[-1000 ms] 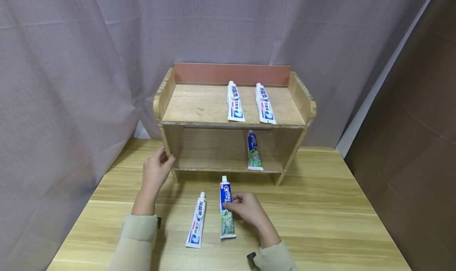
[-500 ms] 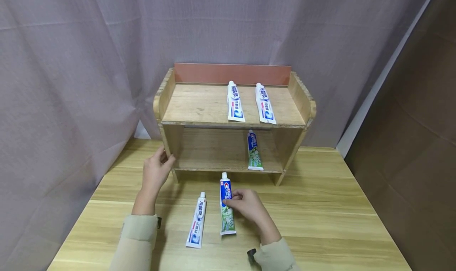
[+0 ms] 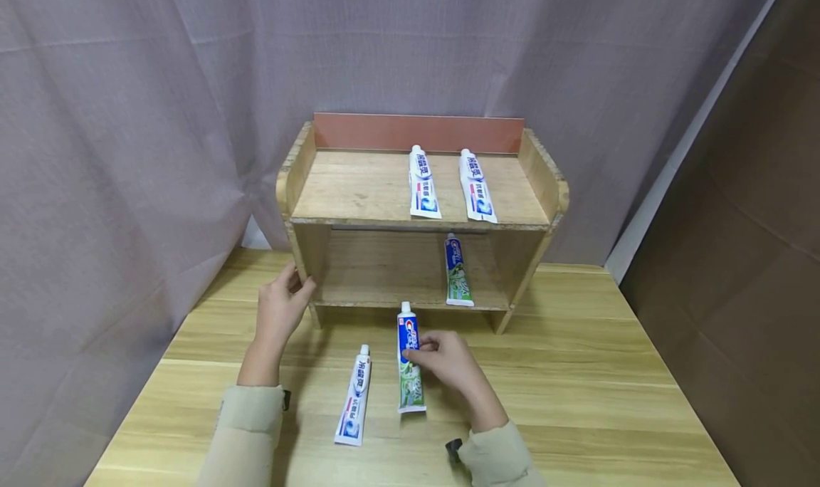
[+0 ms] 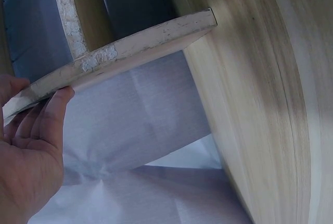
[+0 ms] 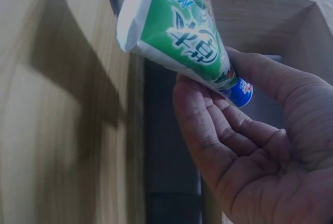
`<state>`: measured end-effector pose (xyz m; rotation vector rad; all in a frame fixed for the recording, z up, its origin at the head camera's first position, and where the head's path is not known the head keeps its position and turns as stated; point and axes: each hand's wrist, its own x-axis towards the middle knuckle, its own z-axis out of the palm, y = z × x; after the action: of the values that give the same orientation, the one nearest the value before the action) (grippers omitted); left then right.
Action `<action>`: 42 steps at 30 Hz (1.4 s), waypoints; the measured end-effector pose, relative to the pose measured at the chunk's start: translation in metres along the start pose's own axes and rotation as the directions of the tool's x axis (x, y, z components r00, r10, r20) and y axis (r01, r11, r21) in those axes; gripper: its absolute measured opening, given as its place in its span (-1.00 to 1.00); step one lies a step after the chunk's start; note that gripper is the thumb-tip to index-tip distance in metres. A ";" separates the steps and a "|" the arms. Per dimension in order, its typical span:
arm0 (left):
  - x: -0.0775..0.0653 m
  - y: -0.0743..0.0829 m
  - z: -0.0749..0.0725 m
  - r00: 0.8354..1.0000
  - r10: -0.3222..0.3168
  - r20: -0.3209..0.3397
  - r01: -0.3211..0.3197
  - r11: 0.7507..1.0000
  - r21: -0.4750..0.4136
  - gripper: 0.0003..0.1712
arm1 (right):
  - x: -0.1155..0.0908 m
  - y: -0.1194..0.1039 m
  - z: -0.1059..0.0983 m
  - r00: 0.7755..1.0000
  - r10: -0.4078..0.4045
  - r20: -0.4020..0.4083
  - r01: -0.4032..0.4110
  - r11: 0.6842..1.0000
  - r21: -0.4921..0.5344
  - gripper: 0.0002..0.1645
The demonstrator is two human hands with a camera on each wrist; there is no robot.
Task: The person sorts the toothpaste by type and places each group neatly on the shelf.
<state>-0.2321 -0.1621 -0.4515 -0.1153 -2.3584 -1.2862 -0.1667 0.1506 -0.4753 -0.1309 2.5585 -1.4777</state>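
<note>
My right hand (image 3: pixel 448 362) pinches a blue and green toothpaste tube (image 3: pixel 408 384) between thumb and fingers, its white cap pointing at the shelf. In the right wrist view the tube (image 5: pixel 182 31) is above the table, its shadow apart from it. My left hand (image 3: pixel 282 302) grips the left side panel of the small wooden shelf (image 3: pixel 391 305); in the left wrist view the thumb and fingers lie on either side of the panel edge (image 4: pixel 130 44). A white toothpaste tube (image 3: pixel 354 398) lies on the table between my arms.
Two white toothpaste tubes (image 3: pixel 424 184) (image 3: pixel 477 188) lie on the top board, right of its middle. On the lower board, toward the right, is another blue and green tube (image 3: pixel 458 273). A grey curtain (image 3: pixel 410 45) hangs behind the wooden table (image 3: pixel 589 373).
My right hand has lifted the blue and green tube and moved it forward, toward the shelf. The left hand stays on the side panel.
</note>
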 end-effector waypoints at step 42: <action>0.000 0.000 0.000 1.000 -0.002 0.012 0.002 1.000 0.007 -0.55 | 0.009 -0.018 -0.011 0.999 -0.032 -0.024 0.031 0.999 -0.016 -0.55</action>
<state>-0.2324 -0.1623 -0.4515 -0.1193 -2.3731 -1.2815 -0.1781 0.1496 -0.4553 -0.1565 2.5995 -1.4797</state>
